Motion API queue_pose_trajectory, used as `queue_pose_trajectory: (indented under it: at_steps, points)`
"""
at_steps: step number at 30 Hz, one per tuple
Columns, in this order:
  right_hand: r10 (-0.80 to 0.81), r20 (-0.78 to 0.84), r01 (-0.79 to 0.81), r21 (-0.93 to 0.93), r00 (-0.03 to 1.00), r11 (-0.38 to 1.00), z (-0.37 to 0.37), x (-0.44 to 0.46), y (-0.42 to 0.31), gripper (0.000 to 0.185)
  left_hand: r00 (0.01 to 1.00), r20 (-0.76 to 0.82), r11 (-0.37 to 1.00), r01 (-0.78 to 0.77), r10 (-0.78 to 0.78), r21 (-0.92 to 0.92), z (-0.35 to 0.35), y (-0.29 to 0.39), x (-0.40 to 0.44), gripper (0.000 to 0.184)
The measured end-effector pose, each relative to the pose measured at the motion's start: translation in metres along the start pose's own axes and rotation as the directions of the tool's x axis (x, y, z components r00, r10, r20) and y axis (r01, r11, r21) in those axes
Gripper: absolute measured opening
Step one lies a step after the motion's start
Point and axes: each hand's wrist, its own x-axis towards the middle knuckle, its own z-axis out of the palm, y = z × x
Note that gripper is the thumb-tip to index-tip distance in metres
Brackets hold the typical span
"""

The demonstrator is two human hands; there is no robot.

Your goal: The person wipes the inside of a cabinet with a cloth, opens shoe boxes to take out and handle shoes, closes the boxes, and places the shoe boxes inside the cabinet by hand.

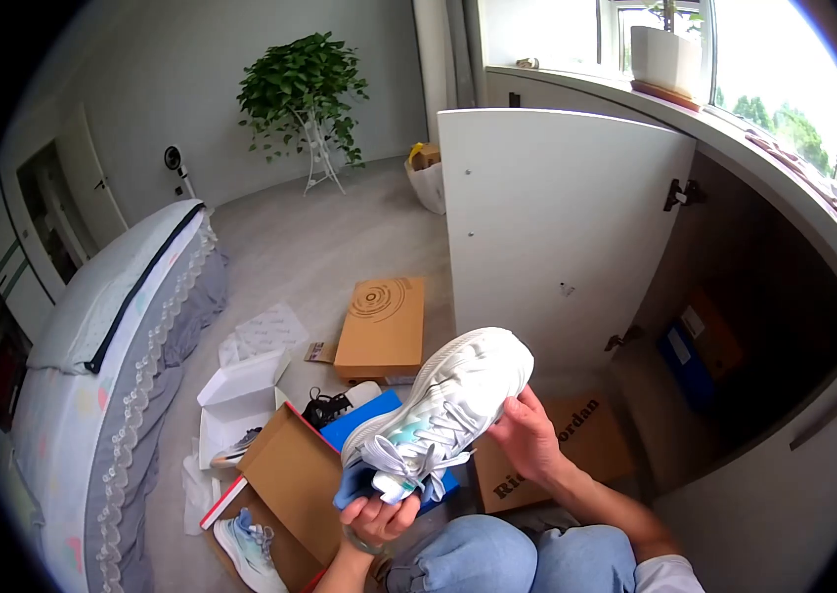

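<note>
A white sneaker (pixel 453 390) with grey laces and pale teal patches is held up in front of my knees, its toe pointing up and to the right. My left hand (pixel 379 519) grips it at the heel and collar from below. At the toe end, my right hand (pixel 527 435) has its fingers round the far side of the sole. A similar sneaker (pixel 248 553) lies in an open brown box (pixel 300 484) with red edges at the lower left. Under the held shoe a blue box (pixel 359 420) is partly hidden.
A closed brown box (pixel 382 326) lies ahead, and a lettered box (pixel 576 445) is at the right by an open cabinet door (pixel 557 217). Boxes (pixel 690 346) stand inside the cabinet. An open white box (pixel 240 395) holds a shoe. A bed (pixel 122 395) is left.
</note>
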Motion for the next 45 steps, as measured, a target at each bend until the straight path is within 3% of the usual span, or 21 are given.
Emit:
queue_pose_trajectory:
  at_steps: [4, 6, 7, 12, 14, 18, 20, 23, 24, 26, 28, 30, 31, 32, 33, 34, 36, 38, 40, 42, 45]
  points:
    - [-0.186, 0.014, 0.184, 0.100, 0.982, 0.978, -0.019, -0.003, -0.017, 0.072, 0.981, 0.043, 0.977, 0.193, -0.189, -0.096, 0.007, 0.013, 0.044, 0.018]
    - [-0.222, 0.009, 0.220, 0.103, 0.975, 0.970, -0.031, -0.004, -0.022, 0.072, 0.877, 0.172, 0.851, 0.478, -0.449, -0.218, 0.000, 0.013, 0.076, 0.041]
    - [-0.254, 0.011, 0.251, 0.113, 0.967, 0.961, -0.034, -0.005, -0.023, 0.073, 0.851, 0.182, 0.809, 0.525, -0.492, -0.267, 0.000, 0.013, 0.085, 0.050]
    - [-0.268, -0.054, 0.270, 0.043, 0.962, 0.962, -0.034, -0.006, -0.020, 0.074, 0.845, 0.280, 0.790, 0.529, -0.455, -0.310, -0.007, 0.010, 0.104, 0.038]
    - [-0.246, -0.090, 0.252, 0.061, 0.965, 0.966, -0.034, -0.003, -0.018, 0.072, 0.895, 0.322, 0.775, 0.432, -0.307, -0.462, -0.009, 0.012, 0.108, 0.032]
    - [-0.154, -0.237, 0.157, -0.007, 0.959, 0.988, -0.042, 0.003, -0.017, 0.066, 0.883, 0.408, 0.462, 0.470, -0.233, -0.752, 0.002, 0.009, 0.100, 0.016]
    - [-0.020, -0.363, 0.003, -0.046, 0.932, 0.999, -0.040, 0.001, -0.020, 0.062, 0.816, 0.519, 0.300, 0.577, -0.256, -0.759, 0.005, 0.009, 0.098, 0.021]
    - [0.021, -0.486, -0.065, -0.073, 0.874, 0.995, -0.036, 0.002, -0.017, 0.063, 0.782, 0.548, 0.213, 0.614, -0.298, -0.760, 0.014, 0.003, 0.109, 0.026]
    - [0.060, -0.529, -0.121, -0.080, 0.846, 0.989, -0.037, 0.001, -0.015, 0.064, 0.714, 0.625, 0.243, 0.698, -0.317, -0.674, 0.020, -0.004, 0.113, 0.034]
    - [0.094, -0.517, -0.152, -0.069, 0.851, 0.986, -0.037, 0.001, -0.009, 0.066, 0.810, 0.538, 0.374, 0.585, -0.233, -0.720, 0.039, -0.013, 0.117, 0.037]
    - [0.218, -0.528, -0.288, -0.053, 0.821, 0.956, -0.050, 0.004, 0.003, 0.069, 0.831, 0.527, 0.336, 0.555, -0.178, -0.761, 0.058, -0.013, 0.112, 0.036]
    - [0.252, -0.531, -0.337, -0.069, 0.810, 0.939, -0.059, 0.005, 0.013, 0.071, 0.893, 0.447, 0.444, 0.422, -0.053, -0.790, 0.068, -0.014, 0.108, 0.031]
    - [0.006, -0.583, -0.310, -0.424, 0.813, 0.851, -0.058, 0.005, 0.020, 0.072, 0.880, 0.471, 0.437, 0.447, -0.058, -0.781, 0.071, -0.012, 0.108, 0.028]
    - [-0.237, -0.540, -0.293, -0.716, 0.808, 0.633, -0.056, 0.004, 0.024, 0.073, 0.877, 0.477, 0.435, 0.452, -0.058, -0.779, 0.074, -0.011, 0.106, 0.028]
    - [-0.394, -0.361, -0.135, -0.857, 0.845, 0.497, -0.055, 0.001, 0.023, 0.072, 0.846, 0.526, 0.416, 0.511, -0.088, -0.752, 0.078, -0.010, 0.105, 0.028]
    - [-0.389, -0.363, -0.139, -0.857, 0.847, 0.497, -0.048, 0.000, 0.015, 0.072, 0.812, 0.571, 0.396, 0.566, -0.118, -0.723, 0.082, -0.010, 0.106, 0.028]
    - [-0.198, 0.171, 0.225, -0.928, 0.965, 0.295, -0.027, -0.003, -0.007, 0.067, 0.782, 0.611, 0.384, 0.606, -0.124, -0.697, 0.088, -0.012, 0.105, 0.023]
    - [-0.190, 0.233, 0.248, -0.967, 0.954, 0.057, -0.015, -0.007, -0.002, 0.050, 0.736, 0.664, 0.377, 0.656, -0.129, -0.654, 0.093, -0.013, 0.103, 0.021]
    - [-0.215, 0.167, 0.199, -0.971, 0.962, 0.133, -0.028, -0.006, 0.014, 0.035, 0.706, 0.699, 0.362, 0.684, -0.111, -0.633, 0.097, -0.018, 0.104, 0.021]
    - [-0.217, 0.151, 0.187, -0.970, 0.964, 0.155, -0.036, -0.006, 0.023, 0.029, 0.565, 0.825, 0.343, 0.773, 0.011, -0.534, 0.100, -0.022, 0.104, 0.023]
    - [-0.182, 0.094, 0.134, -0.965, 0.979, 0.223, -0.047, -0.006, 0.030, 0.022, 0.525, 0.841, 0.248, 0.804, 0.134, -0.541, 0.115, -0.031, 0.092, 0.024]
